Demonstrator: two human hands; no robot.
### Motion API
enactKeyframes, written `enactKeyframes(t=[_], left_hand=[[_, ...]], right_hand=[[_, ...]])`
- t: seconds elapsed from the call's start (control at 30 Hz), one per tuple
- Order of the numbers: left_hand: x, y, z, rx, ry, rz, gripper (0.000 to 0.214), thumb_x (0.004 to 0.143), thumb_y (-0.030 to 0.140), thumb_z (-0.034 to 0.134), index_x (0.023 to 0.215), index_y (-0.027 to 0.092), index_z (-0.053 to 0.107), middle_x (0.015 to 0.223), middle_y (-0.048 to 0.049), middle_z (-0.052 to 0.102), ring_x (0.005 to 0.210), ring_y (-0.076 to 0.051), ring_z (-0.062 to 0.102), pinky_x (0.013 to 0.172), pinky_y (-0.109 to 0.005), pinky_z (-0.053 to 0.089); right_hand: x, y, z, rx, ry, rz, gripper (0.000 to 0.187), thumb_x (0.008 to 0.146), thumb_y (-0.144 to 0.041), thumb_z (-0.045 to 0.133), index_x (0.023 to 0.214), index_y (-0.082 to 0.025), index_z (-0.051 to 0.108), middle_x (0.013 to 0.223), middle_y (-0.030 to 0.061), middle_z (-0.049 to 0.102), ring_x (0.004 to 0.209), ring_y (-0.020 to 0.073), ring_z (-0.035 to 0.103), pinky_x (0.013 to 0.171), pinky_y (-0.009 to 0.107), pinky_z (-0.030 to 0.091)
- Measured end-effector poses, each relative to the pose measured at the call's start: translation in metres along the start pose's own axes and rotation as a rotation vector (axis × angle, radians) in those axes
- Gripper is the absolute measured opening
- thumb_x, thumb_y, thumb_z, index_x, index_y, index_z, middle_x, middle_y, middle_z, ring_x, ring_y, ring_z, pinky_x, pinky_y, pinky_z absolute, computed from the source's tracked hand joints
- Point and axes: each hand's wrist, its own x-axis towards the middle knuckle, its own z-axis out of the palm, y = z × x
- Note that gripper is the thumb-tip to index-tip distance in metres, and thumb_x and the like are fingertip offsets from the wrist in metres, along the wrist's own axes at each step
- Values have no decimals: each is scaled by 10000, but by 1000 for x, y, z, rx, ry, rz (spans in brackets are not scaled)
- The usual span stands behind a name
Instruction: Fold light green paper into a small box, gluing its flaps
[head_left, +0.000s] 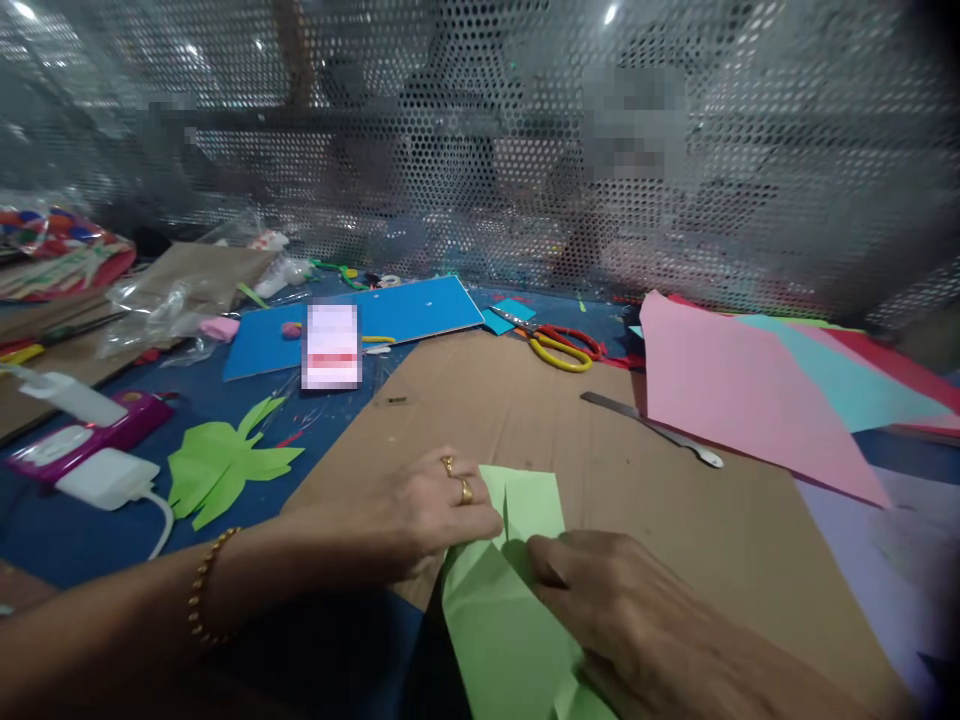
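A folded sheet of light green paper [510,630] lies at the front edge of the brown cardboard, with creases and a raised flap near its top. My left hand [442,505], wearing two rings, is closed with its thumb and fingers on the paper's upper left edge. From the right, my right hand [607,590] is curled and closed on the paper's right side; its lower fingers are partly hidden. Between the two hands a narrow dark gap shows in the folded paper.
Cardboard [480,410] covers the middle. On it lie a metal blade [645,425] and, farther back, red-and-yellow scissors [559,345]. Pink paper [735,390] is stacked at right. At left are a green paper cutout [225,460], a purple power strip [97,440] and a blue board [412,310].
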Motion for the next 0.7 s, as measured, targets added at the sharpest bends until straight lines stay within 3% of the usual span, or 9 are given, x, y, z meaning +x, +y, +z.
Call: enactKeyframes(t=[0.13,0.4,0.57,0.7], left_hand=[[0,0,5,24,66,2,352,951,121,471,1293,160,542,833,-48,637,821,-190,540,771,-334,378],[2,-1,8,23,27,-39,281,957,130,480,1210,162,598,876,-56,644,840,-187,522,753,-326,345],[0,-5,15,47,79,-3,348,946,157,481,1288,163,547,859,-39,621,816,-181,517,761,-329,348],[-2,-5,20,33,142,-34,362,944,174,469,1296,177,551,833,-40,608,786,-176,517,722,-322,346]], right_hand=[[0,2,1,8,29,-48,181,921,-140,500,854,-194,659,822,24,633,741,144,588,726,279,473],[-4,2,-3,65,70,-24,177,926,-108,445,842,-206,567,853,6,635,799,134,600,770,270,477],[-9,0,-11,108,20,36,191,858,-43,443,838,-210,531,828,-17,621,761,119,585,760,260,493],[-15,-2,-16,85,76,59,243,795,-38,426,858,-215,580,848,18,671,750,148,622,714,276,528]])
